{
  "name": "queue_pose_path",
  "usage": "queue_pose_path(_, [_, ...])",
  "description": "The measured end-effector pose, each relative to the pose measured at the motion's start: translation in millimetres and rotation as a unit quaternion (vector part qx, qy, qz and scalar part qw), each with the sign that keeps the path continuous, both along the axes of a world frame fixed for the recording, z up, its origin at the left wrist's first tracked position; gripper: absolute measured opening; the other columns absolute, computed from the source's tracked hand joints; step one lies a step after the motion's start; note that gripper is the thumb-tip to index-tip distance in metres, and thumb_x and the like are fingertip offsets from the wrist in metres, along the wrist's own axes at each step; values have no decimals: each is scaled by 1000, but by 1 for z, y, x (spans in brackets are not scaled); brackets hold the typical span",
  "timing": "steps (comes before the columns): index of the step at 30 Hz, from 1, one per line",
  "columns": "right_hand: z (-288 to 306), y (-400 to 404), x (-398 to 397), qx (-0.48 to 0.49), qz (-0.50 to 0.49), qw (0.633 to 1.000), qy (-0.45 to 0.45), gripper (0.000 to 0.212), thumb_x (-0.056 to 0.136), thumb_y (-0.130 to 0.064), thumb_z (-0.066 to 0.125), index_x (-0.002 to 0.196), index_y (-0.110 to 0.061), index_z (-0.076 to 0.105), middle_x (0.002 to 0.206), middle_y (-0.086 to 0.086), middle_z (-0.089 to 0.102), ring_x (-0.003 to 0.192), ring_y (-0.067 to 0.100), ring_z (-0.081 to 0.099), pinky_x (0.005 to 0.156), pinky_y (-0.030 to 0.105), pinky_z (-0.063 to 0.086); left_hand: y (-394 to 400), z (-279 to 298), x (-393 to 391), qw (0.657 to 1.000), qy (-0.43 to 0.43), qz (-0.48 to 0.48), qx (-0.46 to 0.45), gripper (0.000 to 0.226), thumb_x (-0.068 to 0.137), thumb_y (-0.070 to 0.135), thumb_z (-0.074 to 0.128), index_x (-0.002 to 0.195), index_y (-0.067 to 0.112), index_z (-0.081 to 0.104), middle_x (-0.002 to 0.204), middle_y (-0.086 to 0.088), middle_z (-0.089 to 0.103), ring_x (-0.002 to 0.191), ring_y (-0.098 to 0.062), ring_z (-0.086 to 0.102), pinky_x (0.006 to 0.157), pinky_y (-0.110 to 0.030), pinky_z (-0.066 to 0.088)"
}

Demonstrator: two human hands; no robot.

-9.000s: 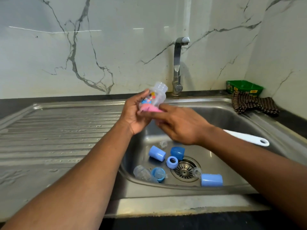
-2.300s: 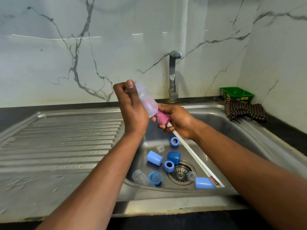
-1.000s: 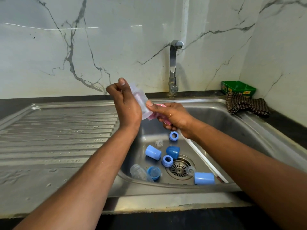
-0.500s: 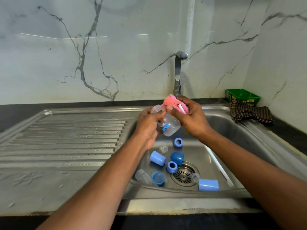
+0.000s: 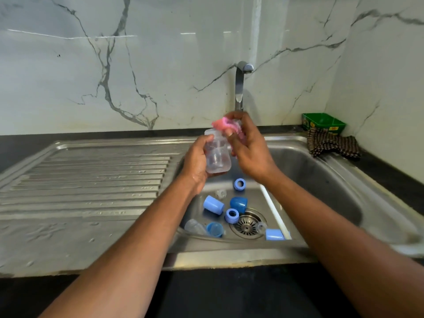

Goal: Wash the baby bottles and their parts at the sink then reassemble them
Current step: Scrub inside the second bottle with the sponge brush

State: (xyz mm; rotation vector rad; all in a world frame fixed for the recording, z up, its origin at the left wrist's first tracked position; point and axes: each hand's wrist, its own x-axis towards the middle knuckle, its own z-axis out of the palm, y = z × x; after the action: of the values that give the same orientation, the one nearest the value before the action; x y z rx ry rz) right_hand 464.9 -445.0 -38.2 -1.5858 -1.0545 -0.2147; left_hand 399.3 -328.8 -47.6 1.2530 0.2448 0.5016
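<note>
Bottle (image 5: 217,154): clear, upright, held over the sink basin (image 5: 321,180), mouth up near the tap (image 5: 239,88).
Left hand (image 5: 197,161): fingers curled round the bottle's side, gripping it.
Right hand (image 5: 249,150): fingers closed on a pink brush head (image 5: 223,125) at the bottle's mouth; white handle (image 5: 274,210) running down into the basin.
Step, judged: scrubbing the rim or inside; most parts unwashed, nothing reassembled.
Risk: wet bottle slipping from the left grip and dropping onto the parts below; brush pushed hard could lever it loose.
Risk: clear teat (image 5: 261,226) beside the drain (image 5: 246,224), easy to overlook.
Basin floor: blue caps (image 5: 213,204), blue rings (image 5: 231,215), second bottle (image 5: 195,227) on its side, crowding any set-down spot.
Clear path: ribbed draining board (image 5: 91,180) to the left.
Aside: green tub (image 5: 323,122) and checked cloth (image 5: 332,145) on the right counter, out of the way.
Water: flow from tap cannot be told.
</note>
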Motion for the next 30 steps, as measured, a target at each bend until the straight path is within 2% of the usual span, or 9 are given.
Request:
queue_pose_path(3, [-15,3,-1,-45,-23,997,-65,23,104,-37,49,123,-27,56,118,-6,67,105,10,65,88,44,56,4,-6,2,999,-28,14,37,39,101,42,43,103,12,69,92,-12,72,84,-23,67,83,-43,54])
queue_pose_path(5, [-16,2,0,-44,-39,995,-76,26,104,-39,48,125,-28,59,118,-7,67,106,9,64,89,44,56,5,-8,6,996,-15,19,84,63,91,66,51,113,9,66,106,-21,69,100,-26,66,92,-54,53])
queue_pose_path(7, [-19,1,7,-44,-63,995,-66,26,103,-40,48,124,-33,60,117,-9,68,106,9,64,88,43,56,6,-9,8,996,-9,28,82,80,79,71,65,124,6,60,113,-18,69,103,-30,67,93,-52,53])
queue_pose_path(10, [-26,2,19,-80,-121,989,-21,21,100,-41,49,118,-38,60,111,-11,69,101,11,65,85,44,56,5,-13,12,996,-13,9,83,73,75,61,75,122,7,62,106,-14,71,95,-30,68,78,-46,57])
queue_pose_path(15, [-19,-3,7,11,-103,994,-16,22,102,-41,50,116,-27,61,109,-13,69,101,6,65,84,42,57,9,-12,10,998,-8,21,60,61,73,54,77,117,14,66,101,-4,71,100,-25,66,89,-57,55])
queue_pose_path(18, [-14,-6,-5,29,-62,996,-54,24,104,-36,50,119,-21,60,112,-11,69,103,6,64,86,39,56,15,-13,11,998,-47,30,39,73,75,46,77,129,2,55,114,-15,68,99,-28,65,70,-36,57])
queue_pose_path(23, [-19,-6,10,-41,-110,993,-15,20,101,-45,50,114,-32,57,112,-13,68,102,8,63,84,45,56,10,-15,12,997,-78,3,21,29,96,30,56,109,6,65,89,-10,67,75,-20,63,69,-32,51])
queue_pose_path(27, [-23,-11,12,-23,-108,994,-23,34,103,-39,46,132,-21,41,120,-1,65,97,15,64,81,39,55,2,-13,12,997,-76,-29,11,30,99,39,50,95,14,67,74,-2,65,65,-16,58,64,-31,45])
queue_pose_path(30, [-22,-8,4,-6,-96,993,-63,34,105,-39,42,135,-25,35,119,0,63,90,14,63,72,35,54,4,-10,9,997,-70,-12,21,32,82,45,69,92,15,64,75,-4,65,64,-18,58,61,-32,45])
